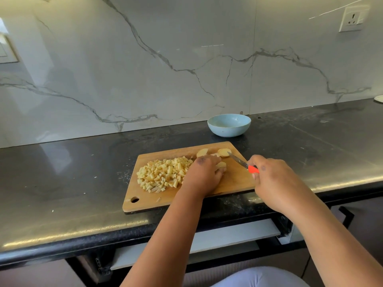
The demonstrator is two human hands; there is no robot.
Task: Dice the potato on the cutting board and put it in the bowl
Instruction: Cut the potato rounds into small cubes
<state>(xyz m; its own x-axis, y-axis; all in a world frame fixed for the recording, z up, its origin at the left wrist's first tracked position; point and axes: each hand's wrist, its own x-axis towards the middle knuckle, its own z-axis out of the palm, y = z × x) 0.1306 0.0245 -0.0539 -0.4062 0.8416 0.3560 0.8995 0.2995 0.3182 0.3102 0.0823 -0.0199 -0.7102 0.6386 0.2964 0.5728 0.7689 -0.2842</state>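
A wooden cutting board [234, 183] lies on the black counter. A heap of diced potato [163, 174] covers its left half. Two uncut potato slices [223, 152] sit at the board's far edge. My left hand [204, 172] presses down on a potato slice [221, 165] in the board's middle, its fingers curled over it. My right hand [271, 177] grips a knife [241, 162] by its orange handle, the blade pointing toward the far slices, just right of the left hand. A light blue bowl [229, 125] stands empty behind the board.
The counter's front edge [124, 228] runs below the board, with an open drawer underneath. A marble wall [186, 69] closes the back, with a socket at the top right. A white dish edge [379, 98] shows at the far right.
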